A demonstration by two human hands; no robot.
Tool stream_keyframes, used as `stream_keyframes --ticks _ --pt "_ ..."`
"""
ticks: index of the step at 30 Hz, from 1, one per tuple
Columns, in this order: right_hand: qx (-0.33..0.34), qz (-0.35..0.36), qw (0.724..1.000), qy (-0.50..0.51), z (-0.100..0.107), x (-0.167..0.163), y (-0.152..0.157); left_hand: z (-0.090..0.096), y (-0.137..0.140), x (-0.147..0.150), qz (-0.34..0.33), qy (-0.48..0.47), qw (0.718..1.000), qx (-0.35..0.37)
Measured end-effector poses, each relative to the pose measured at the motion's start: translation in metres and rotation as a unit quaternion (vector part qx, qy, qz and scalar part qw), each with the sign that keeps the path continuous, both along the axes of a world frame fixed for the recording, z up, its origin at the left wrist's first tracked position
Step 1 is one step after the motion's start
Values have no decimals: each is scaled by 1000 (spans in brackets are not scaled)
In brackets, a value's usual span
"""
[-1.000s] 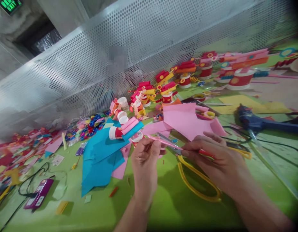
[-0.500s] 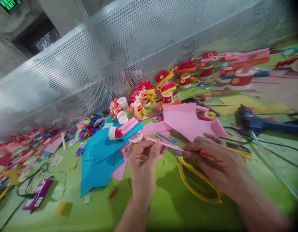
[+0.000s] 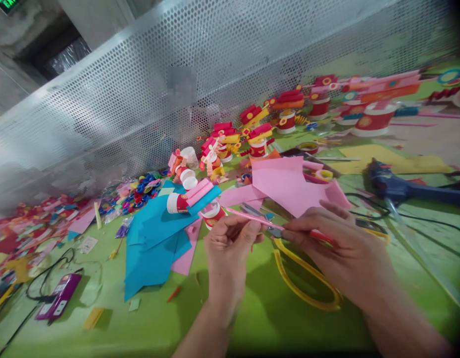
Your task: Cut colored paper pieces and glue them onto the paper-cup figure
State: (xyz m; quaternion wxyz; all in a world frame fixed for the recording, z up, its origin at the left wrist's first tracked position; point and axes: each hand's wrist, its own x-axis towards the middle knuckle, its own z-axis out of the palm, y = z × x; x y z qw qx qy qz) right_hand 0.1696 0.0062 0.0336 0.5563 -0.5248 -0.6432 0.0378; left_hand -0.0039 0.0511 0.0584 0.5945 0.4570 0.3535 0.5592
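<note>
A thin pink paper strip [image 3: 248, 215] spans the gap between my two hands. My left hand [image 3: 230, 248] pinches it between thumb and fingers near its left part. At its other end my right hand [image 3: 330, 248] grips it with closed fingertips. Beneath the hands lie scissors [image 3: 308, 283] with yellow handles, their blades partly covered by the strip and fingers. A large pink paper sheet [image 3: 280, 184] lies just beyond the right hand. Behind my left hand is a red and white paper cup [image 3: 212, 214], partly hidden.
Blue paper sheets [image 3: 151, 248] lie left of my hands, with a tipped cup [image 3: 177, 203] on them. A blue glue gun [image 3: 397, 184] and its cable are at right. Several cup figures [image 3: 258, 144] line the perforated metal screen [image 3: 215, 64]. A purple device [image 3: 60, 298] sits at left.
My left hand has slid slightly right along the pink paper strip, closer to my right hand. The right hand stays nearly in place. The view has shifted slightly.
</note>
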Motion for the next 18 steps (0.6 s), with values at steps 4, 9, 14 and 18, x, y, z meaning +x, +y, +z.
stream_keyframes --ticks 4,9,14,18 --pt "-9 3 1000 1 0 0 0 0 1 1 -3 -12 1000 16" --pt "-11 9 1000 -5 0 1 0 1 0 1 -27 1 999 18" --pt "-11 18 1000 -13 0 0 0 3 -4 3 -76 56 995 17" --pt "-6 14 1000 -14 -1 -1 1 2 -5 3 -78 68 994 22"
